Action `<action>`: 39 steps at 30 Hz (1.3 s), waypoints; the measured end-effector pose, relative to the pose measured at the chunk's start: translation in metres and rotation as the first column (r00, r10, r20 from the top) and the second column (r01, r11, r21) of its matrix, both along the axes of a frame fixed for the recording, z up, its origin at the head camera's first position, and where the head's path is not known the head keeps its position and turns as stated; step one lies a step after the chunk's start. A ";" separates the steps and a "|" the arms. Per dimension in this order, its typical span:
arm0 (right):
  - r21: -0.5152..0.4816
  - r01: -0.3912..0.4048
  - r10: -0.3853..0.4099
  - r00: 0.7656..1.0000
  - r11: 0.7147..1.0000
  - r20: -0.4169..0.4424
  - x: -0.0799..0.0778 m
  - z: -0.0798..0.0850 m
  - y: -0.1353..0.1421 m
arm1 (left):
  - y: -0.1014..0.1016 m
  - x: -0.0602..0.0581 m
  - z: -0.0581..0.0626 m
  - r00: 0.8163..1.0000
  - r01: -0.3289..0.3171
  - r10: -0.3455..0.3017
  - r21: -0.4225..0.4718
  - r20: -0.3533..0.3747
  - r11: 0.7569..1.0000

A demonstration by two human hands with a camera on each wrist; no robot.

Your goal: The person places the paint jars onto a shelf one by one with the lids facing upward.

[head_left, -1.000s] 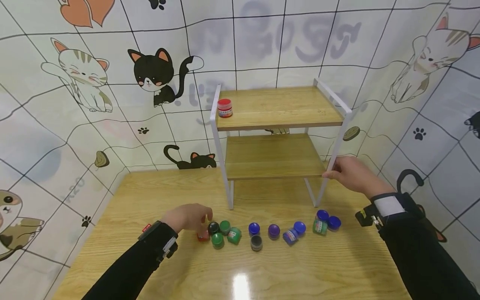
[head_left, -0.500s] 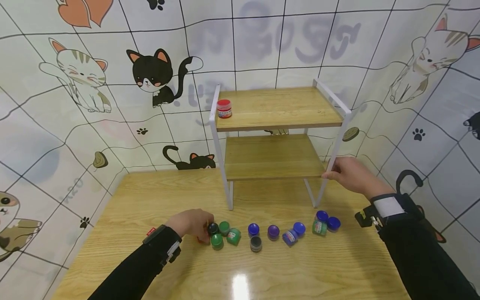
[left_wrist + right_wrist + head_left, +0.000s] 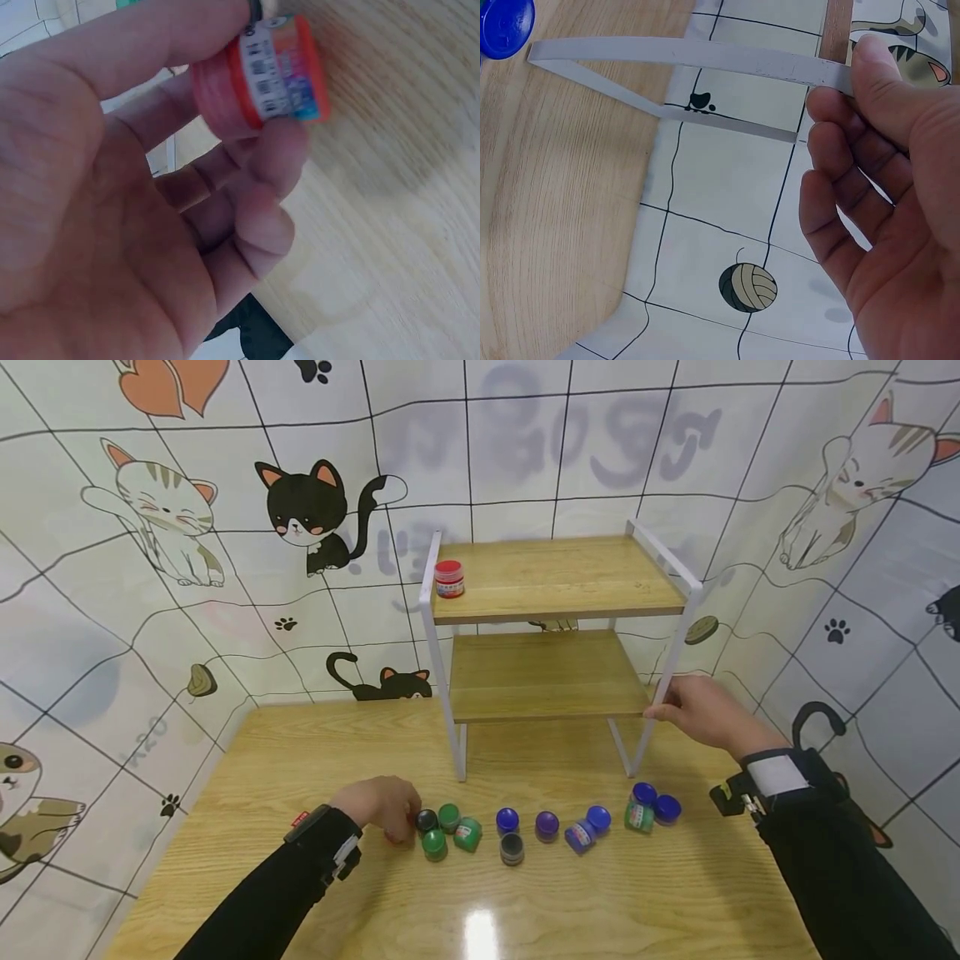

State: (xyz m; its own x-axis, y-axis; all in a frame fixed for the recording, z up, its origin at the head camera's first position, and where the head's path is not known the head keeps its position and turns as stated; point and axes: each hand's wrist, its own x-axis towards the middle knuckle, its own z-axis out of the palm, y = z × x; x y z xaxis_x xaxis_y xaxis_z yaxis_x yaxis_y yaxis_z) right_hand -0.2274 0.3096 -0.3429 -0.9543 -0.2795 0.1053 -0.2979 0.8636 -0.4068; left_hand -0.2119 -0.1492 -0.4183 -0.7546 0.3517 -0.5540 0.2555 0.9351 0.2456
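Observation:
My left hand point(image 3: 381, 806) pinches a small red paint jar point(image 3: 262, 82) between thumb and fingers. In the left wrist view the jar lies tipped on its side in the grip, with a printed label; the head view mostly hides it behind the hand. Right beside that hand stand a black-lidded jar point(image 3: 427, 820) and several green jars point(image 3: 434, 844). My right hand point(image 3: 701, 712) holds the white metal leg point(image 3: 765, 60) of a two-tier wooden shelf point(image 3: 555, 681), thumb on one side and fingers on the other. Another red jar point(image 3: 449, 578) stands on the top board's left end.
In front of the shelf, a grey jar point(image 3: 512, 848), a purple-lidded jar point(image 3: 547, 826) and several blue-lidded jars point(image 3: 580, 835) lie or stand on the wooden table point(image 3: 360, 902). A green-labelled jar point(image 3: 640, 815) is at the right. Cat-patterned sheeting point(image 3: 225, 643) encloses the table.
My left hand has come down around the red jar beside the green ones and taken hold of it. The right hand stays on the shelf leg.

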 end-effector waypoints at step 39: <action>-0.003 0.004 -0.004 1.000 1.000 -0.001 0.000 0.000 -0.001 | -0.014 -0.014 0.010 0.999 0.043 -0.040 0.124 -0.020 0.991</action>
